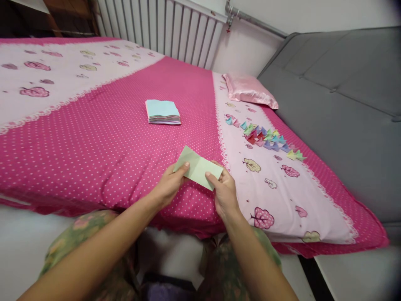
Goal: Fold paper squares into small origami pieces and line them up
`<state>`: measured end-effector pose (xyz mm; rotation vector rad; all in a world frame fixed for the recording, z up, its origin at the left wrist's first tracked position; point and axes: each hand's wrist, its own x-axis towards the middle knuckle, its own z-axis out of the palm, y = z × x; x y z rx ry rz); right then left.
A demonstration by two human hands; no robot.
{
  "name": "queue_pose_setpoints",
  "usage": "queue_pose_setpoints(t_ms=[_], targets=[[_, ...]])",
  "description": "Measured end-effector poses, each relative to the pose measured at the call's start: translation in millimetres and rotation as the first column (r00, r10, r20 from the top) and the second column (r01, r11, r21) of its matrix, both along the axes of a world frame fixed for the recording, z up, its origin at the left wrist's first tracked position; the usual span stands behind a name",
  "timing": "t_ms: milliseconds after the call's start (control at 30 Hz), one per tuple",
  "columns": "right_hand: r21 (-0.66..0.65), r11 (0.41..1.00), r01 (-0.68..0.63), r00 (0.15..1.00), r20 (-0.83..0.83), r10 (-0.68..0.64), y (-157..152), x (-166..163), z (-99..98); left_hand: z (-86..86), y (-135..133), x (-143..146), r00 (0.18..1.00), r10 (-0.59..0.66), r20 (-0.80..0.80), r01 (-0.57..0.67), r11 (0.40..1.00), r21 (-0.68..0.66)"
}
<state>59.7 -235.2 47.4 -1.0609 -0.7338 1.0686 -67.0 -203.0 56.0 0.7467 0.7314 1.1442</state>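
A pale green sheet of paper, with a crease across its middle, is held up between both hands above the bed's near edge. My left hand pinches its left end, thumb on top. At the right end my right hand grips the paper, its thumb lying on the upper face and the fingers behind it. Beyond the hands lies a stack of coloured paper with a light blue sheet on top. Several small folded paper pieces in many colours sit grouped to the right.
The bed has a pink dotted and white patterned sheet. A pink pillow lies at the far right, beside a grey padded headboard. Behind the bed stands a white radiator. My knees are below the near edge.
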Motion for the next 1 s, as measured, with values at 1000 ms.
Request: queue_pose_setpoints(t_ms=[1000], targets=[[-0.074,0.997,0.009,0.977,-0.211,-0.025,3.6,10.3,9.9,10.6,7.3,-11.1,0.989,0.023,0.148,-0.015,0.998,-0.054]])
